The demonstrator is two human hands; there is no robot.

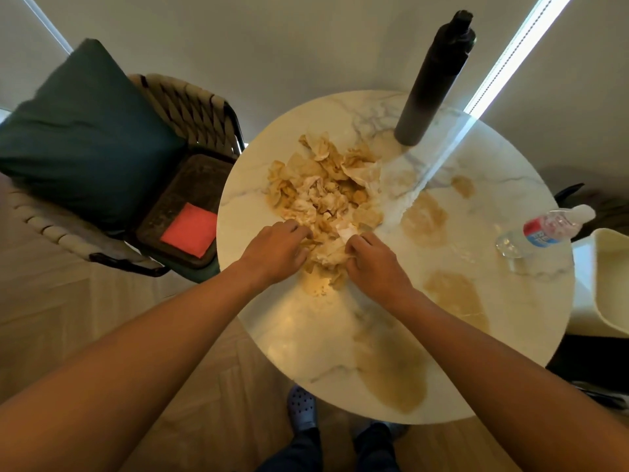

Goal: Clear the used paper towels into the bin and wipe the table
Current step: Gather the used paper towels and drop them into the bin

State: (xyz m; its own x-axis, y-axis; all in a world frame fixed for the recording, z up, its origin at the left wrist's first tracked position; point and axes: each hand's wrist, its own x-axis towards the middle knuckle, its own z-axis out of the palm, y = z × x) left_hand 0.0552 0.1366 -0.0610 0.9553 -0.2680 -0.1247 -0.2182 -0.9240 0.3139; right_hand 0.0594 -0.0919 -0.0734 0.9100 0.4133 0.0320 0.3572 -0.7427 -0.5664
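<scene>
Chair (pixel 190 107) at left, dark cushion (pixel 85 137), red cloth (pixel 190 229) on seat. Round marble table (pixel 340 335), brown stains. Left hand (pixel 277 252) curled into near edge of soaked paper towels (pixel 326 185) heaped mid-table; right hand (pixel 374 264) pinching a wad. Black bottle (pixel 432 83) upright behind. Water bottle (pixel 541 229) lying at right edge. Pale bin (pixel 612 284) beyond.

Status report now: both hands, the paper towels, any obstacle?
Left hand and right hand gripping paper towels. Pile on table. Nothing blocking.
</scene>
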